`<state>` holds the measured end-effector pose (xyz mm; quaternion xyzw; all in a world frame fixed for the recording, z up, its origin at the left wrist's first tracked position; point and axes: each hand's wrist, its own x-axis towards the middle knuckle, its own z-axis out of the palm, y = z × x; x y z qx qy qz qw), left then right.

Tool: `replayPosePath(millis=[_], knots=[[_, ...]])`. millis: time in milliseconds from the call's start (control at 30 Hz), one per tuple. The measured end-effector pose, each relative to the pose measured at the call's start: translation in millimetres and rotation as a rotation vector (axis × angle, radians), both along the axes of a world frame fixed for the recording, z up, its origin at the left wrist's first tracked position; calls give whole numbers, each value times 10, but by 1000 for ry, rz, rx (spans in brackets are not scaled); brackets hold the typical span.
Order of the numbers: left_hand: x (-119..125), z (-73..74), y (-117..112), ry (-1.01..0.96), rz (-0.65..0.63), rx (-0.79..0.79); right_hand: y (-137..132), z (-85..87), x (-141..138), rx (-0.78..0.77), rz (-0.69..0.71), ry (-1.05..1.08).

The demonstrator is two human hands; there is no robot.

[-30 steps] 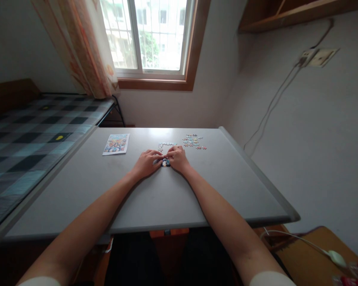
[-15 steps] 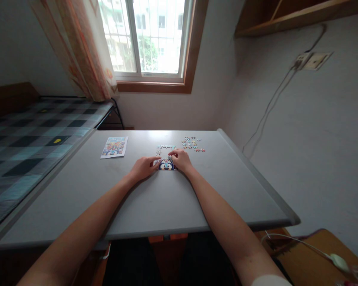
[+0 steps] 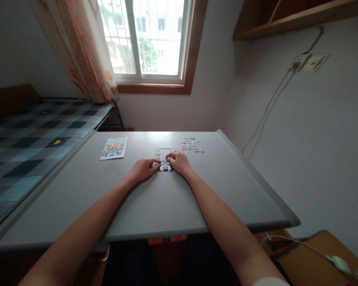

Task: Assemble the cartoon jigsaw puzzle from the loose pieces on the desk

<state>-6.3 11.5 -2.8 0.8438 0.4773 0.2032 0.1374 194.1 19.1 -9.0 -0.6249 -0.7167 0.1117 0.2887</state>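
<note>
A partly joined jigsaw puzzle (image 3: 165,166) lies in the middle of the grey table (image 3: 155,198). My left hand (image 3: 143,169) rests at its left edge, fingers curled and fingertips pressing on the pieces. My right hand (image 3: 178,161) sits at its right and top edge, fingers bent down onto the pieces; whether it pinches a piece I cannot tell. A thin strip of joined border pieces (image 3: 162,149) runs just beyond the hands. Several loose pieces (image 3: 192,145) lie scattered farther back to the right.
A printed picture card (image 3: 113,148) lies at the back left of the table. A bed with a checked cover (image 3: 26,139) adjoins the table's left side. A wall stands close on the right, with a cable and socket (image 3: 310,61). A window is behind.
My hands have drawn slightly apart, uncovering more of the joined puzzle section between them. The view has shifted a little; the hands stay on the puzzle.
</note>
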Motion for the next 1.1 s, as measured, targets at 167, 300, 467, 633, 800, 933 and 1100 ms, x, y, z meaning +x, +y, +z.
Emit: replayPosePath(millis=[167, 300, 467, 633, 800, 933, 1100], knots=[[7, 6, -6, -7, -9, -5, -11, 15, -2, -14, 7, -5], [9, 2, 0, -1, -2, -24, -10, 20, -4, -39, 11, -17], [1, 1, 1, -3, 3, -29, 2, 13, -4, -51, 10, -27], [-2, -6, 11, -5, -8, -30, 3, 10, -4, -54, 8, -23], [-2, -17, 24, -7, -3, -22, 3, 10, -1, -54, 17, -22], [2, -12, 18, -2, 0, -25, 3, 12, 3, -52, 13, -24], [3, -1, 9, -4, -6, -21, 3, 17, 5, -51, 15, -29]])
